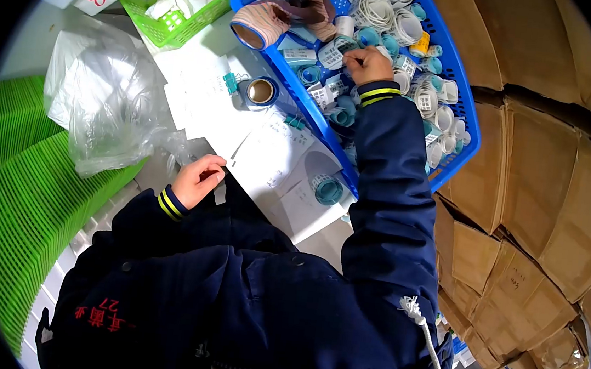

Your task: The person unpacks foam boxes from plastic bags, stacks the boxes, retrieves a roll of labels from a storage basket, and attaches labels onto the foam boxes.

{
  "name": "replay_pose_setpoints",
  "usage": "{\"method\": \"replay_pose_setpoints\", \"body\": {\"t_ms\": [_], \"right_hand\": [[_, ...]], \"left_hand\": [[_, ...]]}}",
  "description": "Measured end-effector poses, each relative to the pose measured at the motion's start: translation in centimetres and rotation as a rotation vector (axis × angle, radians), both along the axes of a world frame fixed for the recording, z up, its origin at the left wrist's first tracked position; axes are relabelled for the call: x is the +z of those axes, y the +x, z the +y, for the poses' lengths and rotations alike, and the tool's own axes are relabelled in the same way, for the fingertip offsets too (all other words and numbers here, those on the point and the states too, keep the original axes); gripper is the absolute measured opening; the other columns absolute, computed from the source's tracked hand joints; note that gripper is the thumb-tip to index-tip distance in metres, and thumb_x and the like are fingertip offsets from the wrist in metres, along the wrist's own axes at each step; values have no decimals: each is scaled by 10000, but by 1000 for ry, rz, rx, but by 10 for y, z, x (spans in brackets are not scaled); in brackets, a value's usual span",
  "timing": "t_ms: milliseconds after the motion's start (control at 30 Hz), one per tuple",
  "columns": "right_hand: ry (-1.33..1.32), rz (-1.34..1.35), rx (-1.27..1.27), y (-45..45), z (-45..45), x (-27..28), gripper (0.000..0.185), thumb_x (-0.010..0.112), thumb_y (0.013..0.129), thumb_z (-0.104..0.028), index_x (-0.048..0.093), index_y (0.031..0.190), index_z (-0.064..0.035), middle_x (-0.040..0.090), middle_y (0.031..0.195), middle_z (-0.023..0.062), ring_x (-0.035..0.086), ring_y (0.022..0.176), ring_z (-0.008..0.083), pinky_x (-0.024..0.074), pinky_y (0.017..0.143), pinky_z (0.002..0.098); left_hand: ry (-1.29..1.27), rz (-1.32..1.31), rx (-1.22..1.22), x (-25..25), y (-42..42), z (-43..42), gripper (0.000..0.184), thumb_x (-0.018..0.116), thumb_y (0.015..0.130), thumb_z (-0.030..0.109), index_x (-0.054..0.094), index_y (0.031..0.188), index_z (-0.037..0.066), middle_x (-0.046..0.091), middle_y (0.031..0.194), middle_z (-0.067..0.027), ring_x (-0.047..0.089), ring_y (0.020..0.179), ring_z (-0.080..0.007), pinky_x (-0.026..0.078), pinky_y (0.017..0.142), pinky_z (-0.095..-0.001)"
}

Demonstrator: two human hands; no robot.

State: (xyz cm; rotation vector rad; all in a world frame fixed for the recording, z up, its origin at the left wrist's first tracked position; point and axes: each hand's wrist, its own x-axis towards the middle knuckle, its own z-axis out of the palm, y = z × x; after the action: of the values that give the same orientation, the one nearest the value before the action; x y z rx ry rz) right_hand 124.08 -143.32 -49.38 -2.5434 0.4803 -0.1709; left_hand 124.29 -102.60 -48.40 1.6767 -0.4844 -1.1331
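Arm [393, 169] outstretched, right hand [369, 66] reaches into blue basket [472, 141]; left hand [197, 181] curled.

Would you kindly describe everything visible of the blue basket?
The blue basket looks like open-topped plastic with perforated walls. It stands slantwise beside papers, its far end cut off by the picture's edge. White and teal rolls crowd it, with the right hand among them; a striped piece overlaps its left rim, and a dark sleeve hides part of its near end.

The paper rolls [374, 12] are looking smooth, the blue plastic basket [468, 137] is appearing slightly glossy, the clear plastic bag [108, 95] is shining with wrinkles, and the brown cardboard boxes [534, 186] are looking matt.
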Motion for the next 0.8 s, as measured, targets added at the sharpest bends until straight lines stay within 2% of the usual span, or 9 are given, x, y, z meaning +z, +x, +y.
{"method": "replay_pose_setpoints", "body": {"t_ms": [333,367,533,600,633,667,733,767,800], "right_hand": [[92,65,-48,8,-8,1,146,663,716,-244,696,822,-149,612,819,117,606,752,284,478,714,352],[52,32,-38,9,-7,2,160,687,726,-222,692,835,-106,598,754,81,600,694,212,467,652,309],[90,52,-81,8,-11,-4,170,690,729,-233,689,833,-98,618,765,73,606,700,176,468,655,285],[107,5,-51,7,-13,-1,166,688,737,-199,684,841,-70,610,772,68,596,688,160,461,636,271],[241,-22,-52,7,-12,2,166,686,747,-155,674,858,-32,599,785,58,575,677,132,448,615,252],[324,-52,-111,6,-12,5,155,696,709,-180,687,827,-80,600,796,82,596,700,199,465,649,290],[452,-92,-78,3,-14,21,161,694,731,-154,680,848,-44,602,805,69,584,706,153,456,649,263],[637,-98,-119,1,-12,31,172,690,749,-133,670,868,-11,602,808,51,566,721,117,447,655,240],[649,-100,-100,-1,-10,41,183,687,759,-132,663,886,-2,613,808,30,556,728,97,442,665,230]], "left_hand": [[12,6,10,-2,6,3,211,536,845,40,513,1053,11,577,796,-18,530,738,-72,426,681,-207],[12,0,9,-3,6,3,212,536,844,39,513,1053,11,578,798,-18,532,740,-73,428,683,-209],[12,-6,13,-4,8,5,216,535,844,38,515,1058,15,579,803,-21,535,746,-77,432,688,-215],[14,-17,15,-3,10,5,220,536,843,37,514,1061,18,581,804,-23,538,746,-80,433,688,-216],[13,-18,16,-3,10,6,220,536,843,37,514,1061,18,581,804,-23,538,746,-80,433,688,-216],[10,-32,20,-4,11,6,218,537,843,39,516,1060,19,582,805,-24,539,743,-81,434,688,-215],[4,-51,23,-4,14,5,216,539,843,40,518,1058,20,583,805,-26,539,740,-83,434,687,-214],[6,-60,35,-4,16,5,213,541,844,44,524,1055,19,584,808,-27,544,746,-84,435,689,-214],[8,-69,46,-4,19,5,209,543,845,48,530,1052,18,586,810,-28,548,752,-84,437,690,-214]]}}
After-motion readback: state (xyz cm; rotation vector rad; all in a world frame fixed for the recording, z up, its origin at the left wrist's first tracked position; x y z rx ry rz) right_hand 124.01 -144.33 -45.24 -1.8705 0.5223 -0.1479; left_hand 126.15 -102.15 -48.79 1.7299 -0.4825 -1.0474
